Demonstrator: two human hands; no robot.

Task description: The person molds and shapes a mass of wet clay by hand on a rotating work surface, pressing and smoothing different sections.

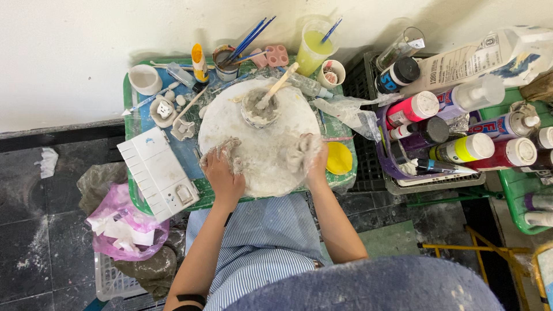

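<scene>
Item: round white slab (259, 155), plaster- or clay-caked, lying flat on a green tray-table (131, 103) directly ahead of a striped lap.

Handling, judged: probably heavy and stiff, brittle at the rim, surface dusty and likely slick where wet; best taken at opposite edges, low and level.

Grip: left hand (222, 175) on the near-left edge, fingers curled over crumpled clear plastic film (227, 150); right hand (314, 158) on the right edge, wrapped in similar film (299, 151); both closed on film against the slab, though firmness of hold cannot be told.

On top: small grey-smeared cup (259, 109) with a wooden stick (276, 86) leaning in it.

Appearance: off-white, blotched grey, irregular rim.

Adjacent: white ridged palette (155, 170) at left, yellow lid (339, 158) at right, brush jar (226, 62) behind, paint bottles (461, 132) in a crate, well apart to the right.
</scene>
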